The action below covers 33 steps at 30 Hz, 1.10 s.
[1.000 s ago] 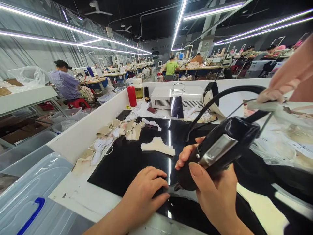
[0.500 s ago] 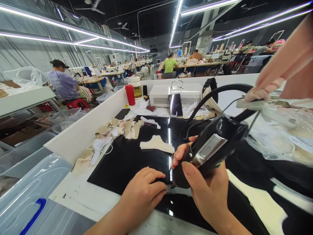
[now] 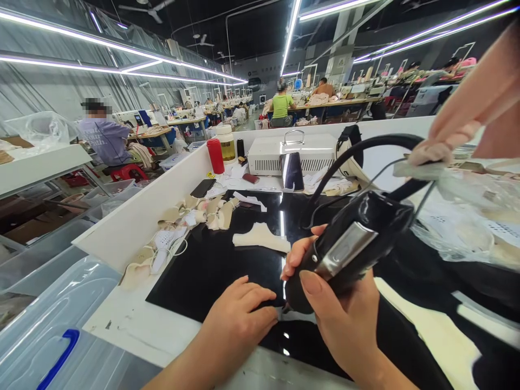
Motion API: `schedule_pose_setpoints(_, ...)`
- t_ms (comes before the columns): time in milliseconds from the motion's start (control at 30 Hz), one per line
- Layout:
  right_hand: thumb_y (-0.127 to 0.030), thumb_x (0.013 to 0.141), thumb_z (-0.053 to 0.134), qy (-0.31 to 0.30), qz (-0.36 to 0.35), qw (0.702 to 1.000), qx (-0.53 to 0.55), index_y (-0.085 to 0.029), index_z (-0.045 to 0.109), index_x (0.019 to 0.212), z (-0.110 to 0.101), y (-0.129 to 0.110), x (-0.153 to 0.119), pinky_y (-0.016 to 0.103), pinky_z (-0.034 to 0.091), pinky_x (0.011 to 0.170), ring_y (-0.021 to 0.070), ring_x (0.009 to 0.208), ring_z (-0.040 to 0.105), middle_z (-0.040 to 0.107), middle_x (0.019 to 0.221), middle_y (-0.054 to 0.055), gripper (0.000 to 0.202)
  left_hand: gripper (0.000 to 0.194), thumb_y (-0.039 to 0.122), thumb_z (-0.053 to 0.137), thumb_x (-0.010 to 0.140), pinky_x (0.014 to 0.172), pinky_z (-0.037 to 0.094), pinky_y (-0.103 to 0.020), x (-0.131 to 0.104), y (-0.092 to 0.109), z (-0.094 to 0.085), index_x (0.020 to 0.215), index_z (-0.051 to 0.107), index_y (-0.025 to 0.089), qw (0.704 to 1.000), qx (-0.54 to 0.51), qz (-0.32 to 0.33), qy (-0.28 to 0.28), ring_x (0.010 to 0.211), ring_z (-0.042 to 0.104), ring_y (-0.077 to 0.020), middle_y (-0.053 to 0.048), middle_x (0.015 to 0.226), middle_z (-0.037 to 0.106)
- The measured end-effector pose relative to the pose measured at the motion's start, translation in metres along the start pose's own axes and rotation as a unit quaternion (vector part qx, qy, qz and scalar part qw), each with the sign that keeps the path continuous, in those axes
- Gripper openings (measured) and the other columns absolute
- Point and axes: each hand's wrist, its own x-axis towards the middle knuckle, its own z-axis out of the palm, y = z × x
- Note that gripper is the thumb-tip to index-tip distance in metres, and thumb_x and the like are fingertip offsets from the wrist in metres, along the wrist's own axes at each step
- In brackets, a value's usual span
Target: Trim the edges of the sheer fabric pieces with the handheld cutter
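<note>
My right hand (image 3: 345,309) is wrapped round a black handheld tool (image 3: 357,238) with a metal plate on its side and a thick black cable. The tool's lower end is just above the glossy black mat (image 3: 219,271). Beside that end, my left hand (image 3: 244,311) is low over the mat, its fingers bent and pointing right, the fingertips near the tool; what they press or hold, if anything, is hidden. A cream fabric piece (image 3: 262,236) lies beyond my hands. Another cream piece (image 3: 434,330) is at the right.
Bundled beige pieces (image 3: 219,213) lie at the mat's left. A white vented box (image 3: 264,157), a phone (image 3: 291,172), a red bottle (image 3: 215,156) and a jar (image 3: 227,146) stand at the back. Pink cloth (image 3: 479,92) hangs at upper right. People sit at sewing tables beyond.
The view has shifted slightly. My hands and the tool have hardly moved. The seated person at the left has tilted their head a little.
</note>
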Motion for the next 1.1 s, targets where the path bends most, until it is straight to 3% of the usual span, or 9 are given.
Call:
schedule_pose_setpoints(233, -0.031, 0.089, 0.078, -0.012, 0.013, 1.000, 0.000, -0.030, 0.059, 0.114, -0.001, -0.002, -0.001, 0.030, 0.062, 0.062, 0.0164, 0.067, 0.067, 0.068, 0.084, -0.002, 0.032, 0.015, 0.018, 0.058, 0.104, 0.110, 0.053, -0.047, -0.001, -0.002, 0.000, 0.107, 0.072, 0.022, 0.999, 0.025, 0.027, 0.005, 0.107, 0.072, -0.0195, -0.003, 0.113, 0.076)
schedule_pose_setpoints(567, -0.030, 0.090, 0.079, -0.027, 0.016, 0.999, 0.019, -0.031, 0.058, 0.117, -0.004, 0.000, -0.002, 0.031, 0.062, 0.065, 0.0168, 0.071, 0.068, 0.069, 0.088, -0.001, 0.034, 0.018, 0.020, 0.055, 0.105, 0.112, 0.052, -0.043, -0.012, -0.001, -0.014, 0.115, 0.070, 0.020, 0.999, 0.029, 0.028, 0.026, 0.101, 0.074, -0.0165, -0.003, 0.110, 0.077)
schedule_pose_setpoints(1100, -0.031, 0.092, 0.078, -0.031, 0.013, 0.999, 0.035, -0.031, 0.057, 0.118, -0.001, 0.005, -0.002, 0.032, 0.060, 0.062, 0.0167, 0.068, 0.067, 0.068, 0.088, -0.002, 0.034, 0.020, 0.027, 0.053, 0.107, 0.108, 0.054, -0.041, -0.010, 0.010, -0.009, 0.112, 0.071, 0.020, 0.997, 0.058, 0.053, 0.026, 0.099, 0.070, -0.0171, -0.005, 0.109, 0.076)
